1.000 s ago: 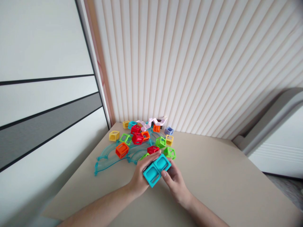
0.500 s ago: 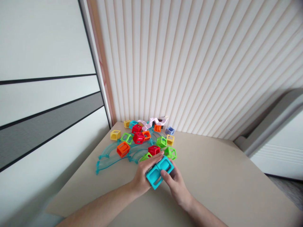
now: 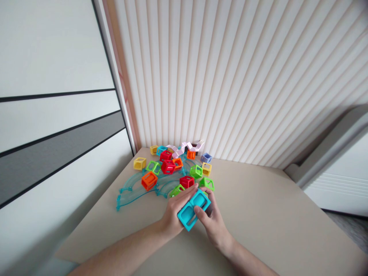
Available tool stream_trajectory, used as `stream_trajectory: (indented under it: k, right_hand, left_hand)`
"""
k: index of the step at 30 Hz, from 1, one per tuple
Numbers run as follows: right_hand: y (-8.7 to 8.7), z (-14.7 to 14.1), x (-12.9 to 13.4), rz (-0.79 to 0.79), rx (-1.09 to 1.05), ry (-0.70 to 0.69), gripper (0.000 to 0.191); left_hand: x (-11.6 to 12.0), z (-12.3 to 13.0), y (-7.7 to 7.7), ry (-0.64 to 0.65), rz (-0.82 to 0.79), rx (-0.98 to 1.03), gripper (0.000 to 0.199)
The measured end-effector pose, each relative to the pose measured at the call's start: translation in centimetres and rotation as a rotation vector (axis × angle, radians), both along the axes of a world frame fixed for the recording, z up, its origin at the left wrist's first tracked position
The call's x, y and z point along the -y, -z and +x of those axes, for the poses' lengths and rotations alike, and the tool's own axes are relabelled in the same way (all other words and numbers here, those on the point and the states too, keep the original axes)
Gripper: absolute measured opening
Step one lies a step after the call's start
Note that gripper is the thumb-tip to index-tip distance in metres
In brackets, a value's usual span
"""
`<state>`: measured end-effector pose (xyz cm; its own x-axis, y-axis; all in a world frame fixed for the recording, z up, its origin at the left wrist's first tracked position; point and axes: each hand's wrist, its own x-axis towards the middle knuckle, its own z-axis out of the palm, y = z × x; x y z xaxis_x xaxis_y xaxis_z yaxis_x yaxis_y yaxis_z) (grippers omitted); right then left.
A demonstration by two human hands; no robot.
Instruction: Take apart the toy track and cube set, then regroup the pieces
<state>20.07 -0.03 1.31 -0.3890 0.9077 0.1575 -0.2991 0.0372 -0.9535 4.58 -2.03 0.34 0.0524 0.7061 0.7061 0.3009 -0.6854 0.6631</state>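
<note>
A pair of joined turquoise block frames [image 3: 187, 215] is held above the near part of the table, tilted with two hollow faces toward me. My left hand [image 3: 171, 214] is closed along its left side, fingers stretched over the far edge. Gripping from the right, my right hand [image 3: 212, 219] rests its thumb on the near face; its other fingers are partly hidden behind the blocks. Just beyond the hands lie a red block [image 3: 186, 182], a green block [image 3: 207, 184] and another green block [image 3: 177, 190], the last partly covered by my left fingers.
Several coloured hollow blocks, among them an orange one [image 3: 149, 181] and a yellow one [image 3: 139, 163], lie scattered on the beige table [image 3: 258, 214]. Clear blue curved track pieces [image 3: 136, 196] spread beneath them. Behind stand a pale zigzag piece [image 3: 188, 147] and a ribbed wall [image 3: 218, 76].
The turquoise blocks stay in both hands at nearly the same place. My right thumb and fingers have shifted slightly on them. The view has moved very little.
</note>
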Motion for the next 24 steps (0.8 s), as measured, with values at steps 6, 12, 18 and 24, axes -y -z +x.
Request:
stream_trajectory:
  k: [6, 12, 18, 24]
  right_hand:
    - [-0.4, 0.1, 0.0, -0.067, 0.001, -0.038, 0.061]
    - [-1.5, 0.6, 0.2, -0.135, 0.029, -0.082, 0.06]
    - [-1.6, 0.9, 0.2, -0.188, 0.041, -0.087, 0.071]
    - [-1.9, 1.0, -0.3, -0.174, 0.142, -0.063, 0.066]
  left_hand:
    - [0.1, -0.1, 0.2, -0.024, -0.004, -0.02, 0.06]
    - [-0.4, -0.6, 0.1, 0.011, 0.007, -0.084, 0.051]
    - [-0.6, -0.8, 0.1, -0.014, 0.091, -0.145, 0.046]
    - [-1.1, -1.4, 0.2, 0.006, 0.136, -0.208, 0.046]
